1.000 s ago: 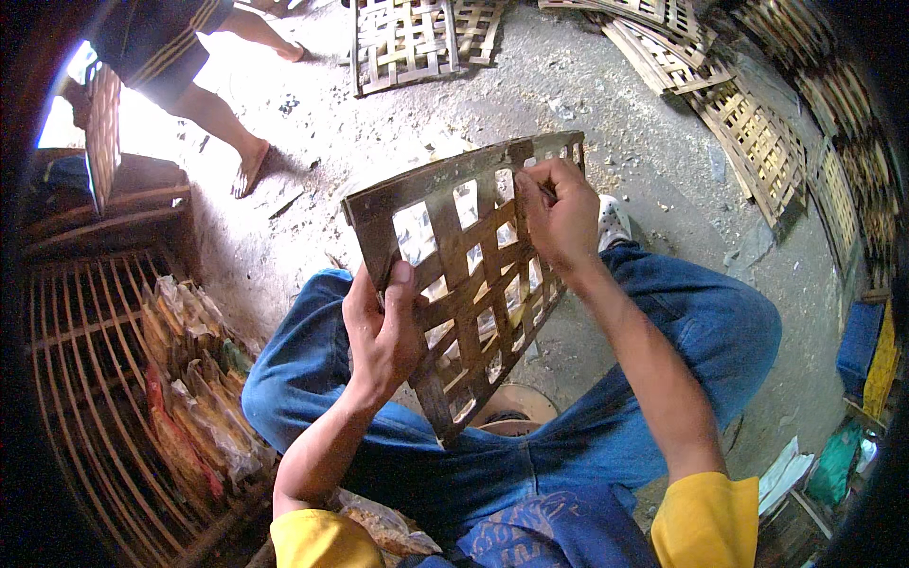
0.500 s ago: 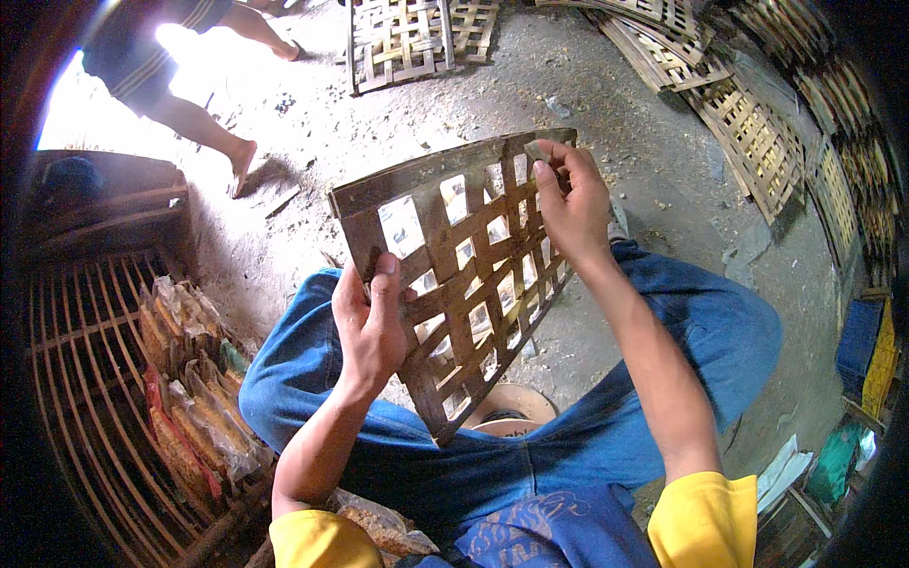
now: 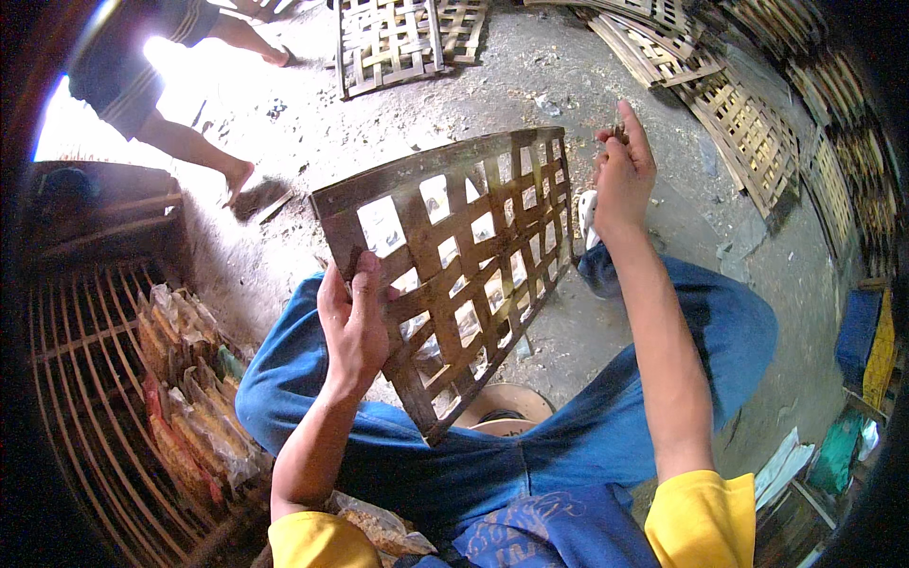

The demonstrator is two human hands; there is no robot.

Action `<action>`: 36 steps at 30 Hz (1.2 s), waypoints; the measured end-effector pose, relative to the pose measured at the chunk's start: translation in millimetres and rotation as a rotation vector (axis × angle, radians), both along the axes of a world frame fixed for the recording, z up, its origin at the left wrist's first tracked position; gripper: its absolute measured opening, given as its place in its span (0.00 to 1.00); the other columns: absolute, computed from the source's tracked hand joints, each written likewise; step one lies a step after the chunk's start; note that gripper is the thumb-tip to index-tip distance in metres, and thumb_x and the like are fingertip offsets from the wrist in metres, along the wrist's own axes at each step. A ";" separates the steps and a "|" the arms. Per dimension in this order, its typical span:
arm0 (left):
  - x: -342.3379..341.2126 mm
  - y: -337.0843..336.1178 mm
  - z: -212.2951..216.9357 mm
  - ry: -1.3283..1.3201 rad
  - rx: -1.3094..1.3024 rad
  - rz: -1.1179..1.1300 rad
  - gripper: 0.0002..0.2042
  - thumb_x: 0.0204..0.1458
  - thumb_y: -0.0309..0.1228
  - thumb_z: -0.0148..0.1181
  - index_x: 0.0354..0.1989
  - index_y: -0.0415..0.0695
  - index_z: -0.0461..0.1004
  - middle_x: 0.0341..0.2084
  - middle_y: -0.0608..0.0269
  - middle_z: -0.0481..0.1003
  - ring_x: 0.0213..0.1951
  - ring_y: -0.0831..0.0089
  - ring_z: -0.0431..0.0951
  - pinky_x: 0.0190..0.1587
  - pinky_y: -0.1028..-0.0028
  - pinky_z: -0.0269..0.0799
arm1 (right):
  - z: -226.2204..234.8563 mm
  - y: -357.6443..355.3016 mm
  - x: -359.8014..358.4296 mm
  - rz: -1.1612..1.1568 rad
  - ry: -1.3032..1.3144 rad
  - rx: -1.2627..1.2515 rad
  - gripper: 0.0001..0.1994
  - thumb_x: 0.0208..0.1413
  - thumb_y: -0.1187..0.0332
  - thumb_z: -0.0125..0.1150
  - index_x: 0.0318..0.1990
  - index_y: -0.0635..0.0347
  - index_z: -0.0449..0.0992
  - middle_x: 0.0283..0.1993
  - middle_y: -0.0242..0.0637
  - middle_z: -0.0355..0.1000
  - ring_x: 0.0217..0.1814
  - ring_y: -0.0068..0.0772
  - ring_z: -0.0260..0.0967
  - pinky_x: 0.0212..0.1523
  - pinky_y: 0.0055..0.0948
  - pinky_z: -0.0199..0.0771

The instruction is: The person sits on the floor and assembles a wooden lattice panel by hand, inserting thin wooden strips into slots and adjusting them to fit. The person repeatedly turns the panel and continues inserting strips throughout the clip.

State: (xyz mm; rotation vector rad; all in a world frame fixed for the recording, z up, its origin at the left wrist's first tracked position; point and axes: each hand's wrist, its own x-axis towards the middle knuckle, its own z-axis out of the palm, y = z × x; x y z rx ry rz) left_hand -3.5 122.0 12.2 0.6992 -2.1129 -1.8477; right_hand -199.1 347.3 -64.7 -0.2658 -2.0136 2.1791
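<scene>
My left hand (image 3: 354, 327) grips the left edge of a woven bamboo panel (image 3: 417, 273), thumb on the face and fingers behind. The panel is a dark, open lattice with a flat border strip, tilted above my lap. My right hand (image 3: 625, 180) is raised beyond the panel's right edge, apart from it. Its index finger points upward while the other fingers curl in. A tiny brown bit shows at those fingertips, too small to name.
Bamboo lattice panels lean at the far side (image 3: 388, 43) and lie stacked at right (image 3: 739, 133). A slatted wooden rack (image 3: 85, 350) with plastic-wrapped packs (image 3: 204, 417) stands at left. A round tub (image 3: 511, 402) sits between my legs. Another person's leg (image 3: 194, 147) is at upper left.
My right hand has left the panel's upper right corner and moved right and up. The panel, still in my left hand, has shifted slightly left.
</scene>
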 end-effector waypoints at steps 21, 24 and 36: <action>0.3 1.2 -0.5 0.013 0.056 -0.015 0.08 0.64 0.36 0.51 0.40 0.44 0.70 0.30 0.73 0.68 0.32 0.83 0.67 0.33 0.78 0.69 | 7.2 11.7 -8.9 -0.227 -0.260 -0.335 0.18 0.66 0.53 0.45 0.38 0.58 0.75 0.22 0.28 0.66 0.18 0.16 0.57 0.15 0.19 0.55; 0.4 0.9 -2.3 -0.008 0.042 -0.010 0.08 0.64 0.35 0.51 0.41 0.44 0.70 0.30 0.72 0.68 0.32 0.83 0.68 0.33 0.78 0.69 | 9.9 9.1 -8.5 -0.247 -0.219 -0.268 0.15 0.66 0.56 0.48 0.40 0.57 0.75 0.22 0.28 0.65 0.19 0.16 0.58 0.17 0.19 0.58; 1.3 0.2 -3.5 0.007 0.042 -0.021 0.08 0.64 0.35 0.51 0.40 0.44 0.70 0.30 0.72 0.68 0.33 0.83 0.68 0.34 0.77 0.70 | -12.9 6.3 -10.8 -0.124 -0.413 -0.189 0.18 0.64 0.53 0.44 0.43 0.61 0.69 0.24 0.31 0.67 0.18 0.18 0.55 0.16 0.22 0.55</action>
